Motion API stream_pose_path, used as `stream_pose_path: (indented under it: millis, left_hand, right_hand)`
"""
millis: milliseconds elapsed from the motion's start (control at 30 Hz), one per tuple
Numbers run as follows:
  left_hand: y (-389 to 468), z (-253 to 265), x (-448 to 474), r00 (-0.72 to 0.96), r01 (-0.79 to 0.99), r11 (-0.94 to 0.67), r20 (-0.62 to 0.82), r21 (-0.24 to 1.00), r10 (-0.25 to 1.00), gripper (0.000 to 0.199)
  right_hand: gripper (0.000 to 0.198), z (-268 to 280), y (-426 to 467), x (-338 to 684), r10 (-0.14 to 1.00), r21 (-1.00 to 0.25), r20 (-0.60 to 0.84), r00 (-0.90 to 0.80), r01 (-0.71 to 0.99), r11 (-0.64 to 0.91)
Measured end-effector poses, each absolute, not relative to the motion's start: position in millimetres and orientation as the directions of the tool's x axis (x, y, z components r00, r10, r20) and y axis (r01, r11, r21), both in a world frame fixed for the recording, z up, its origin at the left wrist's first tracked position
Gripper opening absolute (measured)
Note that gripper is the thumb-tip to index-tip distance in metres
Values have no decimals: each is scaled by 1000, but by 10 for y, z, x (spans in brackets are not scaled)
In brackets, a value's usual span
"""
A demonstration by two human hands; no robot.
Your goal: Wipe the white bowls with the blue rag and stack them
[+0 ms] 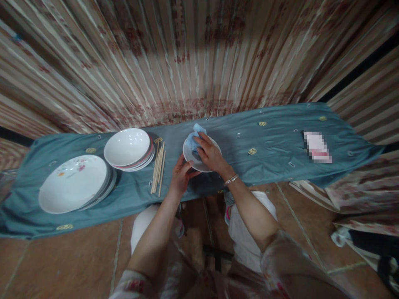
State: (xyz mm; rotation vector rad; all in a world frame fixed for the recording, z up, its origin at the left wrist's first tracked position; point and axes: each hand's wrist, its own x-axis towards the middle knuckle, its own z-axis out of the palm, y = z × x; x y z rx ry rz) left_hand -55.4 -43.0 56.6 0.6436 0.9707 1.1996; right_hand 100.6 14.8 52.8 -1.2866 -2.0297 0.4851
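Observation:
A small white bowl point(216, 146) is tilted over the middle of the table, its inside facing up toward me. My left hand point(181, 174) grips its near left rim, thumb on the edge and fingers underneath. In my right hand point(209, 153) is a light blue cloth point(193, 139), pressed against the inside of the bowl. The fingers lie over the cloth and hide part of it. Several wooden chopsticks point(159, 166) lie just left of my left hand.
To the left stand a stack of white bowls point(127, 145) and a stack of larger plates point(75, 187) with a floral pattern. A blurred pinkish packet point(317, 146) lies far right on the green tablecloth point(274, 162). A pleated curtain point(193, 74) hangs behind the table.

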Motion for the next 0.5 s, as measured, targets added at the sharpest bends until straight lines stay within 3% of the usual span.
stream_pose_path:
  millis: [233, 500]
  left_hand:
    - [-444, 583, -548, 81, -469, 273, -267, 840, 960, 57]
    - [-429, 551, -556, 72, -469, 269, -267, 841, 961, 52]
  right_hand:
    - [50, 568, 150, 1007, 851, -680, 372, -372, 515, 522]
    - [42, 626, 99, 947, 840, -791, 349, -416, 350, 502]
